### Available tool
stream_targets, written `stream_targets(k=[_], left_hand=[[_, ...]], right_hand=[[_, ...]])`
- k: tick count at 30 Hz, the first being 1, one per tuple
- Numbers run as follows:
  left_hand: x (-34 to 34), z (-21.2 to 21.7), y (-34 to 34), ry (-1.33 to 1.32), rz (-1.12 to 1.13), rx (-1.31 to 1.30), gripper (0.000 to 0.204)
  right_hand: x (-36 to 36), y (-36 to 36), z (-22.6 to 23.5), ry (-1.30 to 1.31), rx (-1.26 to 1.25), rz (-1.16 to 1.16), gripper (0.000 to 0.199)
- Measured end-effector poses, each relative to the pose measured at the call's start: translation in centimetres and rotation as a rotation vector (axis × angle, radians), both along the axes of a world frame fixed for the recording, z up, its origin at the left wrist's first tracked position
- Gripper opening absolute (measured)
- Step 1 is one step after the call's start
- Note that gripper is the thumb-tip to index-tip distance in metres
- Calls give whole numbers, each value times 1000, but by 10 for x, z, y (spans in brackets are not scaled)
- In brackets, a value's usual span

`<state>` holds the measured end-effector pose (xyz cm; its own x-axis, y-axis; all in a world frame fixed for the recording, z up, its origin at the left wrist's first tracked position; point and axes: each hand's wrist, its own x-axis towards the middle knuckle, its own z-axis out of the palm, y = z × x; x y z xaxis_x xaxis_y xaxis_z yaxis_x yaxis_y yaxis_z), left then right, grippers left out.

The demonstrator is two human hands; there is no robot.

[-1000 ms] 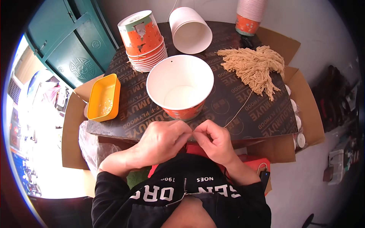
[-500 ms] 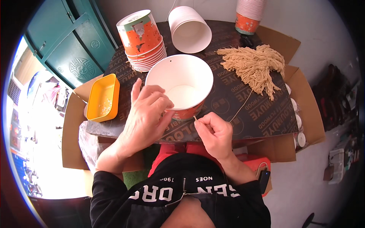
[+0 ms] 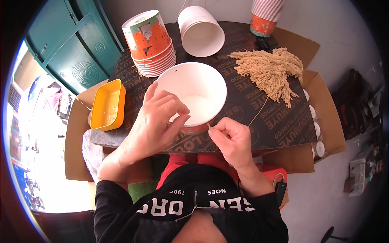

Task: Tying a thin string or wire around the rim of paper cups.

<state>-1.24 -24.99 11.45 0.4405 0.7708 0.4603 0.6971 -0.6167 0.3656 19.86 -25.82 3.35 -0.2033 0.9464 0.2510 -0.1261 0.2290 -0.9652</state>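
A white-lined orange paper bowl (image 3: 202,85) stands upright on the dark board (image 3: 263,121) in front of me. My left hand (image 3: 156,121) grips its near rim, thumb and fingers pinched over the edge. My right hand (image 3: 231,139) sits just right of the bowl and pinches the end of a thin tan string (image 3: 258,115) close to the bowl's side. The string runs back toward a bundle of tan strings (image 3: 271,73) at the far right.
A tilted stack of orange paper bowls (image 3: 150,44) and a white bowl on its side (image 3: 202,30) lie at the back. More stacked cups (image 3: 265,14) stand far right. A yellow tray (image 3: 106,105) sits left. Open cardboard flaps (image 3: 328,113) surround the board.
My hands were together at the board's near edge. My left hand moved up and took hold of the bowl's rim. My right hand stayed low with the string.
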Motion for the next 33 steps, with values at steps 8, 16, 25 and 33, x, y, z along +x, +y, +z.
stream_targets(k=[8,16,25,33], left_hand=[[-1,8,23,-27,-196,-224,12],[4,21,49,16,-396,-502,32],[19,17,55,51,-435,-682,19],[17,9,50,19,-263,-495,12]], right_hand=[[-1,0,4,49,-36,7,16],[-4,3,4,58,-7,33,13],[-4,6,4,38,48,0,9],[-1,6,3,-93,54,2,8]])
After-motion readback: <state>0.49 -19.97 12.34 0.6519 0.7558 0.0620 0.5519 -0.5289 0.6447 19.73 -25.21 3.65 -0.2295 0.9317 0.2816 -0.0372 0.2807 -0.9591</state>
